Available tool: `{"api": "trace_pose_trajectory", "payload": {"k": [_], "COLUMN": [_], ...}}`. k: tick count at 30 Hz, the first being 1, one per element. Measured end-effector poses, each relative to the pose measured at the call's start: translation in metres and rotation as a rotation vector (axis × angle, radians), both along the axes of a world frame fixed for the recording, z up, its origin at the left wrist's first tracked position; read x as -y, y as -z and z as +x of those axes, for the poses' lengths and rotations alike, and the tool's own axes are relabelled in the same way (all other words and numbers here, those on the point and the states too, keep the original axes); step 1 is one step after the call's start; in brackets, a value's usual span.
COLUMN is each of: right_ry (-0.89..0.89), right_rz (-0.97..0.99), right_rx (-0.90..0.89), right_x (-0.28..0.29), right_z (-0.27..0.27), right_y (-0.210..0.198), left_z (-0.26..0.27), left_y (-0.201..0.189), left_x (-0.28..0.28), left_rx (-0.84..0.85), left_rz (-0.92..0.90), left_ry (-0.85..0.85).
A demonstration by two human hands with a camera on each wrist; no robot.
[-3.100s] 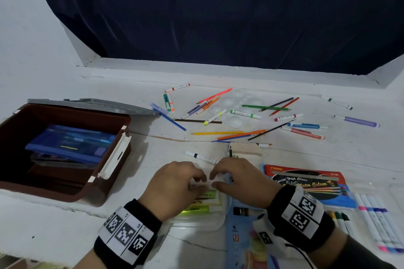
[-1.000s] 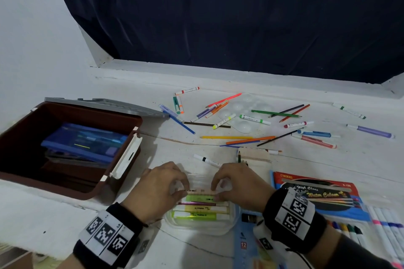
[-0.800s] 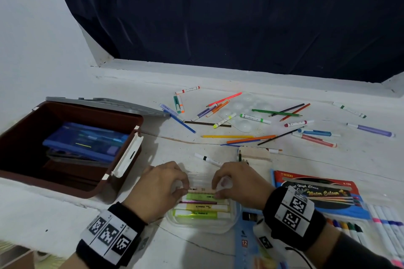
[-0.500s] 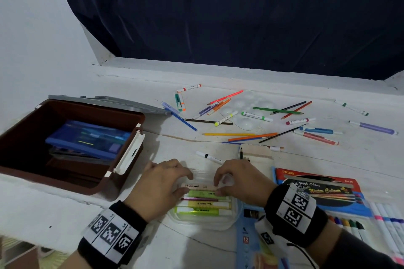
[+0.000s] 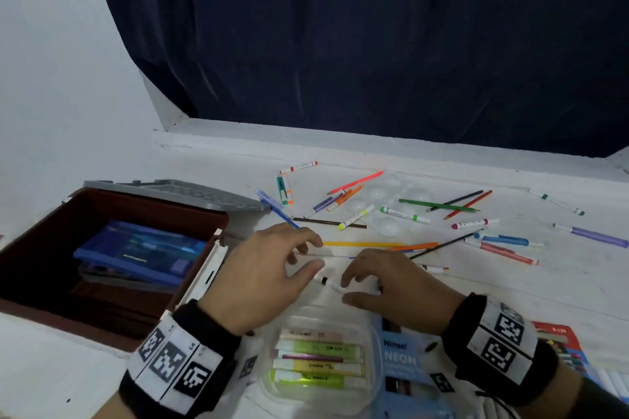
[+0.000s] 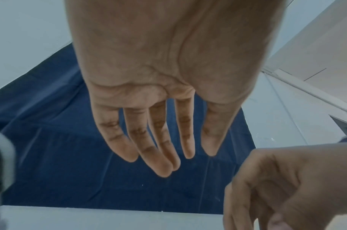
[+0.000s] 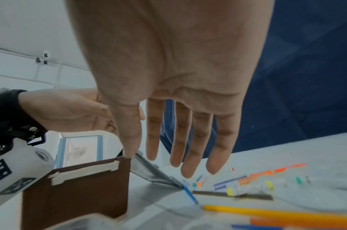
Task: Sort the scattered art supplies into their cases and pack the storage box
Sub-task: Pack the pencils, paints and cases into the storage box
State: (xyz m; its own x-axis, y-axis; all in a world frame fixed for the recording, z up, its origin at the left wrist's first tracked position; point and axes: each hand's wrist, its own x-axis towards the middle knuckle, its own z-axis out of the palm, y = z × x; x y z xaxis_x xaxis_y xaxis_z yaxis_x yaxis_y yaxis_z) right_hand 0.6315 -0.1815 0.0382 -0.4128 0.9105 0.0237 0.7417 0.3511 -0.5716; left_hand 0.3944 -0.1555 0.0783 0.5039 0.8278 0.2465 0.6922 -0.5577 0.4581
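A clear plastic case (image 5: 369, 343) of highlighters lies at the near table edge. Just beyond it lies a white marker with a black cap (image 5: 332, 284). Both hands hover over that marker. My left hand (image 5: 316, 253) is to its left with its fingers spread and loose, holding nothing. My right hand (image 5: 343, 291) arches over the marker's right end, and I cannot tell whether it touches it. The left wrist view shows my left hand (image 6: 188, 161) straight-fingered and empty. My right hand (image 7: 158, 165) looks the same in the right wrist view. The brown storage box (image 5: 153, 204) stands open at the left with a blue case (image 5: 143, 252) inside.
The grey lid (image 5: 177, 190) lies behind the box. Loose markers and coloured pencils, among them a yellow pencil (image 5: 360, 243), are scattered around a clear palette (image 5: 391, 201) further back. A blue Neon pack (image 5: 405, 360) and a red colour box (image 5: 558, 333) lie at the near right.
Both hands have left the far edge of the highlighter case and moved forward to hover over the white marker. The case lies where it was.
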Motion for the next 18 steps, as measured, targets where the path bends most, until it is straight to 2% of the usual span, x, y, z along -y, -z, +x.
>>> {"api": "trace_pose_trajectory", "payload": {"k": [4,7,9,12,15,18], "right_ry": [0.081,0.149,0.176,0.199,0.166,0.122], "right_rz": [0.102,0.113,0.13,0.105,0.078,0.038], "right_rx": [-0.082,-0.056,-0.005,0.09,0.199,0.32], "right_x": [-0.036,-0.067,-0.089,-0.118,-0.142,-0.163], "right_z": [0.02,0.035,0.043,0.049,0.05,0.048], "right_y": [-0.014,-0.016,-0.013,-0.009,-0.001,0.009], "left_z": [0.026,0.042,0.05,0.062,0.071,0.074], "left_y": [-0.015,-0.003,0.011,0.023,0.032,0.043], "left_x": [-0.043,-0.087,-0.116,-0.15,-0.172,-0.188], "left_rx": [-0.004,-0.084,-0.198,-0.436,-0.653,-0.794], "left_rz": [0.034,-0.054,-0.162,-0.271,-0.313,-0.333], "left_ry": [-0.12,-0.251,-0.318,-0.321,-0.307,-0.302]}}
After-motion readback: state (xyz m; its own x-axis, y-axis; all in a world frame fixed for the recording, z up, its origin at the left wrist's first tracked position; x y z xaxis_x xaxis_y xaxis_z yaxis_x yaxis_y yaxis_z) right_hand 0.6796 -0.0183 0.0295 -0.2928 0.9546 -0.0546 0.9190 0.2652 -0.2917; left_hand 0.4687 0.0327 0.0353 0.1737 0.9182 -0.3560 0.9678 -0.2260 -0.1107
